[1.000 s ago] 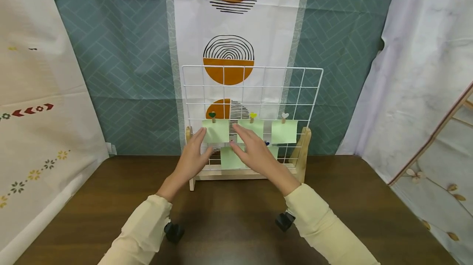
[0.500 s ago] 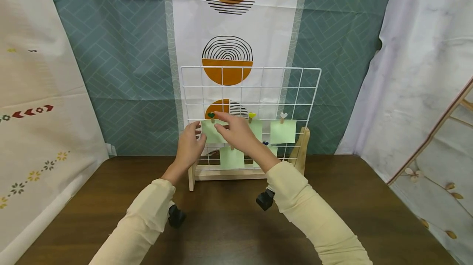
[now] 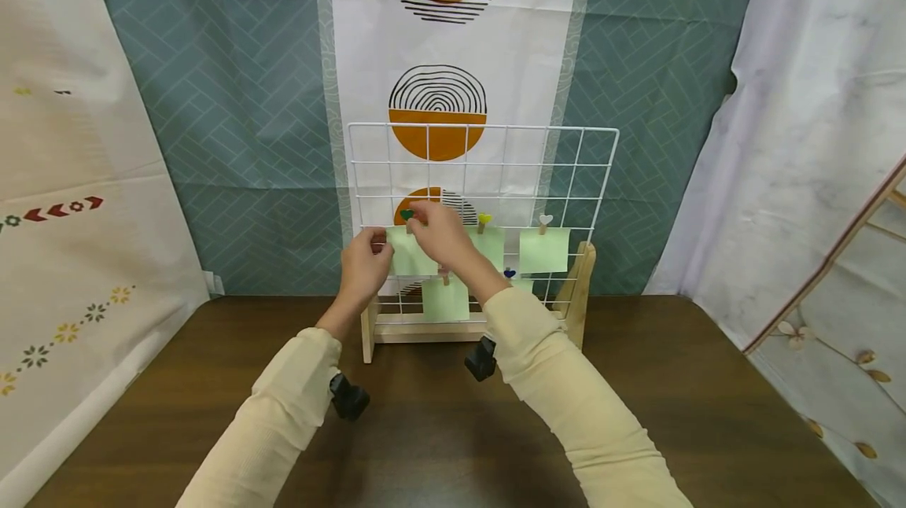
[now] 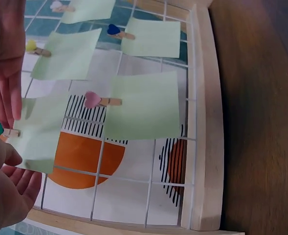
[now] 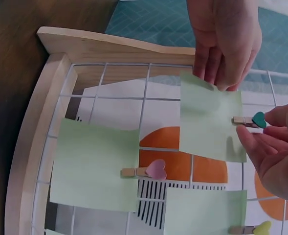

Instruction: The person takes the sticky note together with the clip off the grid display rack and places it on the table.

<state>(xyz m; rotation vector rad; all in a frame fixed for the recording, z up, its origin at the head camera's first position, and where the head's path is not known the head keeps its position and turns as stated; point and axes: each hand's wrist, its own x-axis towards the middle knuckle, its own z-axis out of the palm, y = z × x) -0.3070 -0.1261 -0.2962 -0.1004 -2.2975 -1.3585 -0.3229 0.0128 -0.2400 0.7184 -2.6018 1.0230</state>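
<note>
Right hand (image 3: 444,239) moved up-left to the green-heart clip (image 5: 242,120); finger and thumb straddle it, grip closure unclear. Left hand (image 3: 363,266) pinches the upper-left note's (image 5: 210,120) left edge. Clip upright on top edge, right hand nearer.

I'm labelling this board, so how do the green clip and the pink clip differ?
The green clip pins an upper-row note; the pink clip pins a lower-row note. The right grip is at the green clip, while no fingers are at the pink clip. Both are wooden with a heart end.
</note>
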